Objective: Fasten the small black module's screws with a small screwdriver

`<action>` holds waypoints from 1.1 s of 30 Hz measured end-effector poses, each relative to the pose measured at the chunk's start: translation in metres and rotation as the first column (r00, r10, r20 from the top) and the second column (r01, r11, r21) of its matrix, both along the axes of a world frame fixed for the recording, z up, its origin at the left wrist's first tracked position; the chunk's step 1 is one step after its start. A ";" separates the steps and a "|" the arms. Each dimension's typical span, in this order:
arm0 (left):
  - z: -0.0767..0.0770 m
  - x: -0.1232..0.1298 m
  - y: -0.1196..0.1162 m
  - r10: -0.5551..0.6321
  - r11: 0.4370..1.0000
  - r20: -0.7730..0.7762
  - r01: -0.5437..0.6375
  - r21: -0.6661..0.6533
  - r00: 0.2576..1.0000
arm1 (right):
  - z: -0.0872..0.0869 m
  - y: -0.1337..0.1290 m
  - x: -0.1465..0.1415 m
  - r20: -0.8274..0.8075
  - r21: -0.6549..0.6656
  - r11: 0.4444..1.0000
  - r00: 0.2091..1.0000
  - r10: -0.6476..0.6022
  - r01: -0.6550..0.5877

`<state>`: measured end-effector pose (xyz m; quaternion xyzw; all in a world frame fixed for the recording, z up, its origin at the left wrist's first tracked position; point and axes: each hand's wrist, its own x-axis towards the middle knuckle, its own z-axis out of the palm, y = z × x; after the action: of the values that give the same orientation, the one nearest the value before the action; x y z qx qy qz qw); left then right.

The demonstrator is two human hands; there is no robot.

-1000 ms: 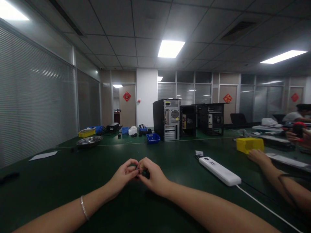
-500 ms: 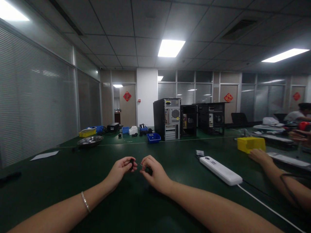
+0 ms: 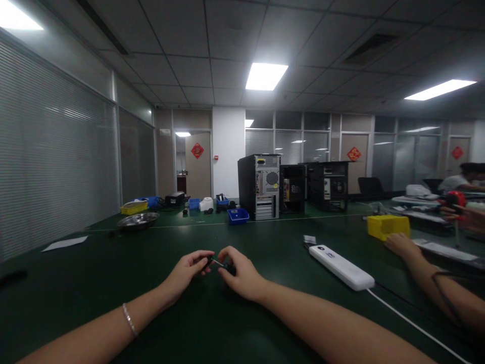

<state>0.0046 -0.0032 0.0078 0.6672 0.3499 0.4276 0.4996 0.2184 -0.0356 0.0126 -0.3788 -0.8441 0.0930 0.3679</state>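
My left hand (image 3: 191, 268) is closed on a small black part (image 3: 208, 261) just above the green tabletop (image 3: 182, 323). What kind of part it is cannot be made out. Facing it, my right hand (image 3: 240, 273) grips a screwdriver (image 3: 229, 269) by its dark handle. The thin metal shaft points left, and its tip meets or nearly meets the black part. Fingers hide much of both the handle and the part.
A white power strip (image 3: 341, 267) with its cable lies to the right. Another person's hand (image 3: 401, 246) touches a yellow bin (image 3: 388, 226). Computer cases (image 3: 259, 187) stand behind a blue bin (image 3: 238, 216); a metal dish (image 3: 138, 221) and paper (image 3: 65, 243) lie left.
My hands have come closer together, and the screwdriver's shaft now shows between them, reaching toward the black part. The black part has tilted in my left fingers.
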 end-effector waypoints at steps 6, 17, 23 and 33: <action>-0.002 -0.002 0.002 -0.003 1.000 -0.062 0.004 0.021 0.998 | 0.006 -0.004 -0.001 0.012 0.019 1.000 1.000 0.021 -0.021; 0.011 0.006 -0.015 -0.087 0.988 -0.159 0.106 0.113 0.983 | 0.006 -0.005 -0.003 0.052 0.053 0.999 0.999 -0.002 -0.001; 0.009 0.004 -0.013 -0.081 0.989 -0.191 0.103 0.109 0.978 | 0.005 -0.006 -0.004 0.116 0.052 0.998 0.993 -0.029 0.023; 0.007 0.005 -0.011 -0.035 0.989 -0.210 0.064 0.133 0.977 | 0.009 -0.009 0.004 0.189 0.050 0.998 0.982 0.017 -0.026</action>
<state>0.0101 -0.0137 0.0150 0.7497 0.3525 0.3664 0.4235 0.2222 -0.0443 0.0214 -0.3671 -0.8813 0.0389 0.2952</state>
